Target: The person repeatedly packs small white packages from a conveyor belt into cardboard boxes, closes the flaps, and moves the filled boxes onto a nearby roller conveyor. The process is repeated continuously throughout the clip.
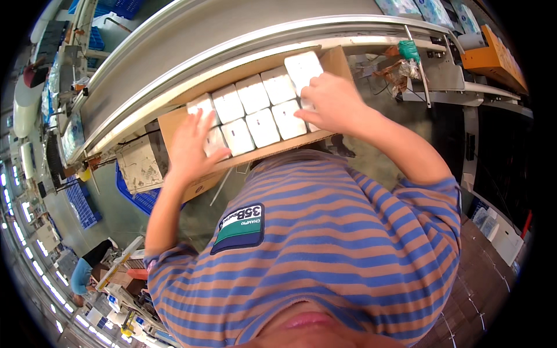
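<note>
While the left hand (194,145) spreads open over the left-end packs (216,138), the right hand (332,105) half-curls at the far-right pack (303,66); can't tell if it's gripping. Smooth white rounded blocks, two rows in a brown cardboard box (168,123); end ones partly finger-hidden.

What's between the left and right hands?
Two rows of white packs in the cardboard box lie between left hand and right hand; head view.
</note>
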Demonstrator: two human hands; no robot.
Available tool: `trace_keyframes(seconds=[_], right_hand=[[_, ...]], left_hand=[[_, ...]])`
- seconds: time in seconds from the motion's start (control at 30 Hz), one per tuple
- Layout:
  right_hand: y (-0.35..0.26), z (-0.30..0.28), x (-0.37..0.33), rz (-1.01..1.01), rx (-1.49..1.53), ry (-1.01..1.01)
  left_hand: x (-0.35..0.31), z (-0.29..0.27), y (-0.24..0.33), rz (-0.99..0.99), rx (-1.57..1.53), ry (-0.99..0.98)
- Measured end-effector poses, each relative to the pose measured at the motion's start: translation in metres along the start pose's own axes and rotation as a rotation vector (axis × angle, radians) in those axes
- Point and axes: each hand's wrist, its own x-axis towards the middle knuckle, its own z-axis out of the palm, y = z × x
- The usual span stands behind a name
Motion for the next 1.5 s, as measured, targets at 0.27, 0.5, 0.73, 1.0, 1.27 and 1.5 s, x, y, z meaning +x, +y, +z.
trace_keyframes(seconds=[0.27, 0.5, 0.73, 1.0, 1.27, 1.5], right_hand=[[0.059, -0.004, -0.035, 0.283, 0.826, 0.546], [-0.037, 0.047, -0.046, -0.155, 0.086, -0.248], [0.002, 0.118, 0.036, 0.464, -0.158, 0.311], [-0.021, 0.142, 0.001, 0.786, 0.436, 0.533], [0.074, 0.155, -0.021, 0.847, 0.385, 0.562], [0.216, 0.162, -0.081, 0.677, 0.626, 0.575]], left_hand=[[-0.049, 0.031, -0.078, -0.580, -0.056, 0.298], [0.011, 0.036, -0.022, -0.283, -0.416, -0.398], [0.066, -0.002, -0.041, 0.253, -0.226, 0.722], [-0.023, 0.099, -0.032, 0.064, -0.348, 0.250], [0.004, 0.124, 0.033, -0.523, -1.951, 0.407], [0.084, 0.310, 0.020, -0.864, -2.024, 0.307]])
